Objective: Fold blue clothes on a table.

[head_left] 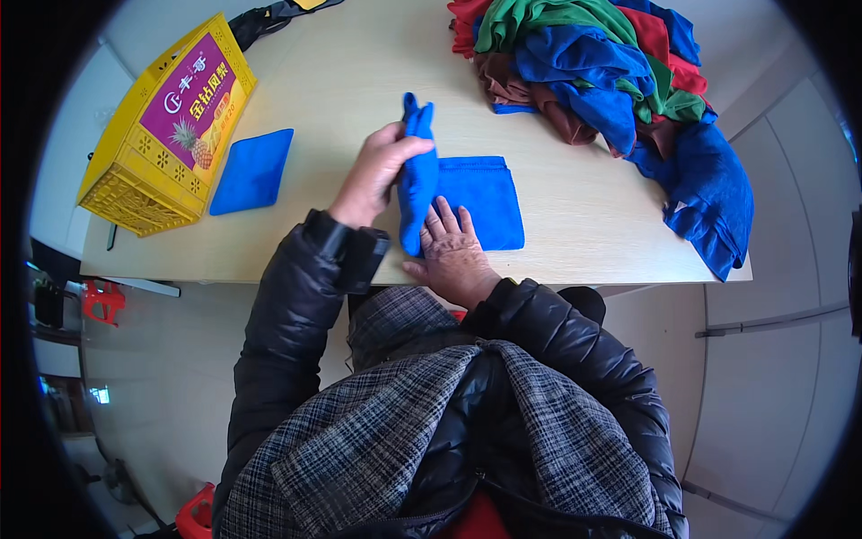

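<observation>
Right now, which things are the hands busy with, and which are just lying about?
Busy with:
- blue cloth on the table, partly folded
- left hand lifting the cloth's folded edge
- right hand pressing flat on the cloth

Lying about:
- folded blue cloth
- yellow crate
- pile of coloured cloths

Left hand (375, 175) grips a raised fold of the blue cloth (480, 202), lifting it over the flat part lying on the pale worktop (575, 234). Right hand (453, 256) lies flat, fingers pressing the cloth's near left corner. A folded blue cloth (252, 170) lies to the left, just beside a yellow crate (135, 171). A pile of mixed coloured cloths (602, 63) sits at far right, draping over the worktop edge.
</observation>
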Demonstrator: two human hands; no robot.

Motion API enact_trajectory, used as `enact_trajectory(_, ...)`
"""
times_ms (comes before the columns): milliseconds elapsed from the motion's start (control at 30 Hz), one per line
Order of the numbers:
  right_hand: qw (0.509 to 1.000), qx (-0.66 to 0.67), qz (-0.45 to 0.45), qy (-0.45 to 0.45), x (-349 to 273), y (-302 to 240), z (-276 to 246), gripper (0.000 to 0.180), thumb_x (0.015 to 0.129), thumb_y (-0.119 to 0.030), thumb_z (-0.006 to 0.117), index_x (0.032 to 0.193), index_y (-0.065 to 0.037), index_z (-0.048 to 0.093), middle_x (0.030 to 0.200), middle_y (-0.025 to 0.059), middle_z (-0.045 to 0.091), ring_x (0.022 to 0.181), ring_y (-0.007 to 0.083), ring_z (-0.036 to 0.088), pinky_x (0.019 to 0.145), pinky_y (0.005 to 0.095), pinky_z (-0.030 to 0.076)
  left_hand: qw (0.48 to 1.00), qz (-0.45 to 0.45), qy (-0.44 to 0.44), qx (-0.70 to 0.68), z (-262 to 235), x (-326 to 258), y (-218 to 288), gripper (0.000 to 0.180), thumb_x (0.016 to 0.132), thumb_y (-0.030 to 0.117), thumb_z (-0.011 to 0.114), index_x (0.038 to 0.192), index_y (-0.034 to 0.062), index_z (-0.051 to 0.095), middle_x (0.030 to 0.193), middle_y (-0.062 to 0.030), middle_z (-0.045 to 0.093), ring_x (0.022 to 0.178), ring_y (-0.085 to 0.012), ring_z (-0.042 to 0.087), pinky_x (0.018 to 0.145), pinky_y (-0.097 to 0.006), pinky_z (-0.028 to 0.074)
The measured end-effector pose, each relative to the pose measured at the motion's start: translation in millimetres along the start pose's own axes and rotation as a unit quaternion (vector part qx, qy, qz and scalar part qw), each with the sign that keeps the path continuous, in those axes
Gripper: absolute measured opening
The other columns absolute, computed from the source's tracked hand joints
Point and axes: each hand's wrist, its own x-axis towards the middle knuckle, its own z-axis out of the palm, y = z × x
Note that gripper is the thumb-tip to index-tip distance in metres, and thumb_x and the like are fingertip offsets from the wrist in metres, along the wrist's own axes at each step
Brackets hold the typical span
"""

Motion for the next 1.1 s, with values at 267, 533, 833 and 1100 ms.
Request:
enact_trajectory(267,0.994,0.083,-0.031,-0.057,-40,13,-22,0.062,0.093,-0.05,0.057,0.139,-0.007,0.055,0.144,0.0178,0.049,0.139,0.038,0.039,0.118,0.057,0.021,0.97,-0.021,-0.065,0.233,81,42,-50,0.021,0.085,0.022,0.07,0.087,0.0055,0.059,0.069,-0.0006,0.06,0.052,-0.0131,0.059,0.046,-0.027,0.047)
enact_trajectory(533,0.989,0.137,-0.048,-0.04,-51,17,-19,0.042,0.091,-0.039,0.064,0.123,-0.011,0.064,0.133,0.0111,0.058,0.134,0.0334,0.045,0.117,0.0505,0.026,0.839,0.138,-0.024,0.526,99,46,-95,0.025,0.086,0.024,0.071,0.084,0.0033,0.056,0.067,-0.0031,0.059,0.051,-0.0131,0.06,0.046,-0.028,0.048)
enact_trajectory(833,0.991,0.12,-0.048,0.025,-53,25,-11,0.066,0.085,-0.039,0.07,0.138,-0.005,0.051,0.138,0.0148,0.053,0.136,0.0339,0.043,0.117,0.0514,0.026,0.851,0.196,0.026,0.486,41,-21,-39,0.026,0.098,0.025,0.061,0.098,-0.001,0.059,0.102,-0.0151,0.068,0.094,-0.03,0.068,0.079,-0.038,0.055)
enact_trajectory(1100,0.979,0.158,-0.034,-0.12,-46,27,-50,0.063,0.089,-0.035,0.066,0.14,-0.002,0.049,0.141,0.0174,0.051,0.136,0.0358,0.043,0.116,0.0499,0.03,0.778,0.206,-0.09,0.587,19,-29,-94,0.06,0.101,0.039,0.053,0.148,0.0041,0.041,0.157,-0.0173,0.033,0.148,-0.0359,0.025,0.121,-0.048,0.02)
